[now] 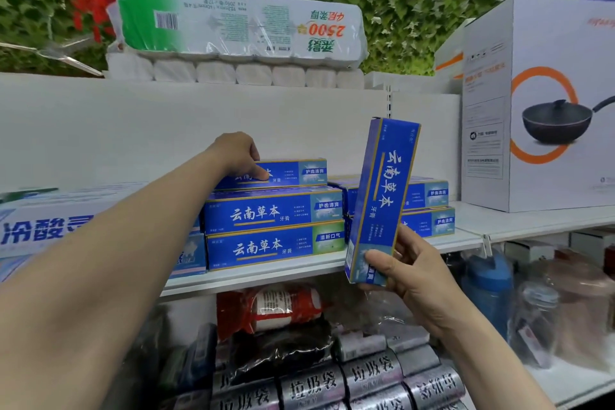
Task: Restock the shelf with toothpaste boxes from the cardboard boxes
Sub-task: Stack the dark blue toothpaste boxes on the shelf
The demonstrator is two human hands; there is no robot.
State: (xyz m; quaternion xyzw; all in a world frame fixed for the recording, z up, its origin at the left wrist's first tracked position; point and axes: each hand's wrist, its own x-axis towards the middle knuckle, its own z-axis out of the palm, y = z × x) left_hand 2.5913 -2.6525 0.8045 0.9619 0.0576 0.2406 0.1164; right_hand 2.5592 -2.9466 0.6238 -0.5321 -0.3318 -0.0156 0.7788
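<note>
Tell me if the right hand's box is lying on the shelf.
No, the right hand holds the box nearly upright in front of the shelf, not resting on it.

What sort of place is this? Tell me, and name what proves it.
Most likely a shop's household-goods aisle. Identical toothpaste boxes are stacked face-out on a white shelf, a wrapped toilet paper multipack lies on top of the unit, and a boxed wok stands beside them.

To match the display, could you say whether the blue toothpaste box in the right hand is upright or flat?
Upright, slightly tilted: the blue cardboard toothpaste box stands on end, gripped low by the right hand.
</note>
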